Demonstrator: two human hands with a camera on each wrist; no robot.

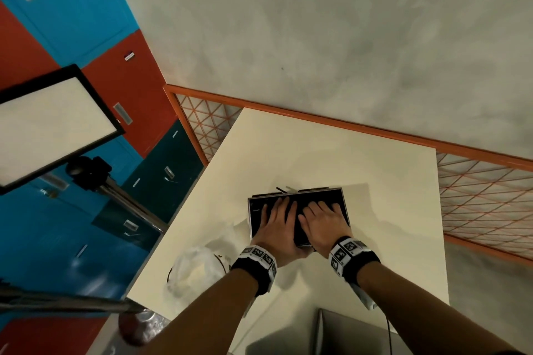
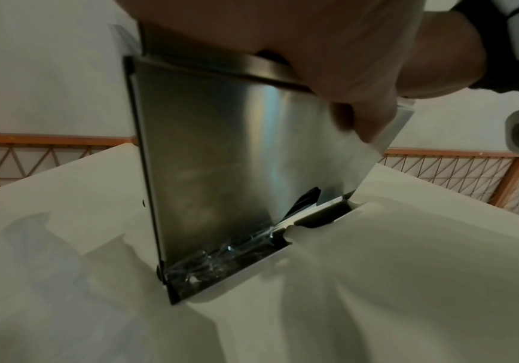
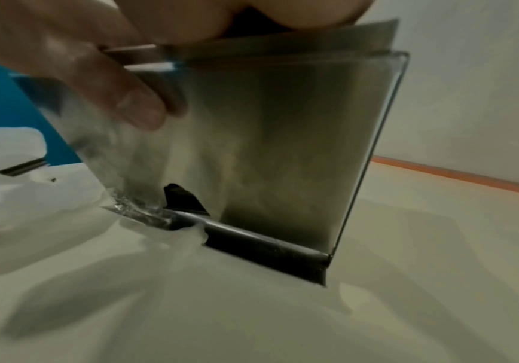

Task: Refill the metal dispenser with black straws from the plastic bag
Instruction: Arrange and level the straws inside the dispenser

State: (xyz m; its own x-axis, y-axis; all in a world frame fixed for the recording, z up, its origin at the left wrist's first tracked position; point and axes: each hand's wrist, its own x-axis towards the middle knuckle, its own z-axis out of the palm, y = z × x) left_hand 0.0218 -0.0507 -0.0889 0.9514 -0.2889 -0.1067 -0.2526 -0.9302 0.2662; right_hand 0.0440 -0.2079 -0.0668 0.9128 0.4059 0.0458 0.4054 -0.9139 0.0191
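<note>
Far left, head view: a white rectangular light panel with black frame [image 1: 54, 124] on a metal stand, backed by blue and red cabinet doors [image 1: 86, 8].

Left part of the cream worktop [image 1: 302, 147]: a crumpled clear plastic bag [image 1: 196, 265] lies near the front left corner, just left of the left wrist. Whether any straws remain inside it cannot be told.

Centre: the rectangular brushed-metal dispenser [image 1: 256, 210] stands upright on the worktop, its top showing dark from above. In the left wrist view its steel front wall [image 2: 221, 159] rises straight from a low tray at the base, where a dark opening and some crinkled clear film show. A thin black straw [image 1: 281, 189] sticks out just beyond the far top edge.

Left hand [image 1: 278, 228]: laid flat across the dispenser's top, fingers straight and spread, thumb hanging down over the near wall. Pressing, not gripping.

Right hand [image 1: 324, 225]: just beside the left, on the right half of the top, fingers lying forward and only slightly bent; in the right wrist view the thumb [image 3: 121, 93] rests against the steel front. Both wrists carry black bands with white marker blocks.

Right: an orange-framed wire mesh rail [image 1: 476, 196] runs behind and beside the worktop, grey floor beyond.
</note>
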